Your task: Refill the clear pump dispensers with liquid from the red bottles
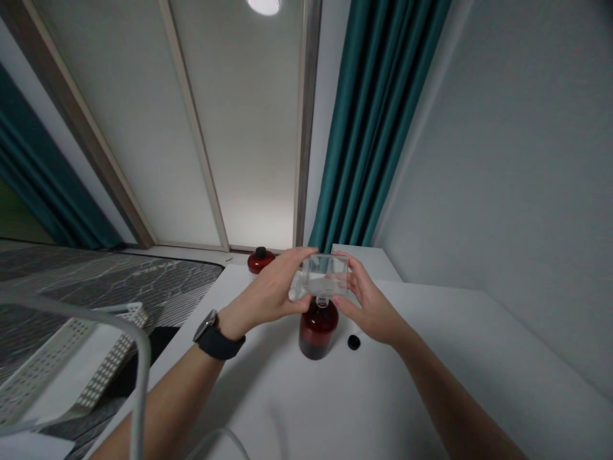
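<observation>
A clear, box-like container (327, 267) is held between my two hands, tilted on its side just over the neck of a dark red-brown bottle (318, 331). My left hand (274, 286), with a dark watch on the wrist, grips its left side, thumb below and fingers above. On the other side, my right hand (372, 310) has its thumb and fingers closed around the right end. Whether liquid is inside the container, I cannot tell. The bottle stands upright on the white table, its neck uncapped. A round black cap (354, 342) lies right of the bottle.
Behind my left hand stands a second red-brown bottle (261, 259) with a black cap. The white table (306, 409) extends to the wall. At the left are a white perforated basket (90, 364) and a curved grey tube (141, 377) in the foreground. Teal curtains (368, 128) hang behind.
</observation>
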The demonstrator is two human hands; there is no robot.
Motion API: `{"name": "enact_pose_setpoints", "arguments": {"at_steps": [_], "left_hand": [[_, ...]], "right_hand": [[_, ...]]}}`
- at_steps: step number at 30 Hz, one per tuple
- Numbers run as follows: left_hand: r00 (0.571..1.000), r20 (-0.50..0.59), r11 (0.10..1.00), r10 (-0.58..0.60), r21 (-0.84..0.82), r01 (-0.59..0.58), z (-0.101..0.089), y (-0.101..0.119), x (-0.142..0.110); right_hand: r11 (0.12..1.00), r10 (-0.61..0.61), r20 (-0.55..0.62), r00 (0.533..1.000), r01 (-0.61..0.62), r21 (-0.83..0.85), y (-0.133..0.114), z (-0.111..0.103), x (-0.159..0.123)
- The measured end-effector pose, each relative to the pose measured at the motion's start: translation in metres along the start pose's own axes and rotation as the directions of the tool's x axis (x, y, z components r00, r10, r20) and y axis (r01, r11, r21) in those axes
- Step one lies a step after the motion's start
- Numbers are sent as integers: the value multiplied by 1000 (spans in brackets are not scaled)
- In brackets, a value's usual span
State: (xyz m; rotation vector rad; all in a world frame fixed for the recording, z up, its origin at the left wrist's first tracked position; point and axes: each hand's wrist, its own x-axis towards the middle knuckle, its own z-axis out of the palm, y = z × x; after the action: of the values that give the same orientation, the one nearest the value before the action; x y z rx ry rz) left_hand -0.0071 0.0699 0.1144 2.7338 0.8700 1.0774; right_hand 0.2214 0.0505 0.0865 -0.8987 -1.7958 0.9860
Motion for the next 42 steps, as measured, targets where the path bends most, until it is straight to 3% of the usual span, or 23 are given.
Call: {"name": "enact_pose_setpoints", "arguments": {"at_steps": [17, 29, 42], "left_hand": [[998, 17, 998, 67, 14, -67, -8, 7, -1], [994, 20, 994, 103, 23, -103, -8, 9, -1], [993, 22, 992, 118, 33, -118, -8, 11, -1]], "right_hand": [[996, -61, 14, 998, 62, -66, -18, 1, -8], [977, -157, 7, 988, 156, -146, -16, 1, -11], [976, -172, -9, 985, 169, -137, -18, 0, -11]]}}
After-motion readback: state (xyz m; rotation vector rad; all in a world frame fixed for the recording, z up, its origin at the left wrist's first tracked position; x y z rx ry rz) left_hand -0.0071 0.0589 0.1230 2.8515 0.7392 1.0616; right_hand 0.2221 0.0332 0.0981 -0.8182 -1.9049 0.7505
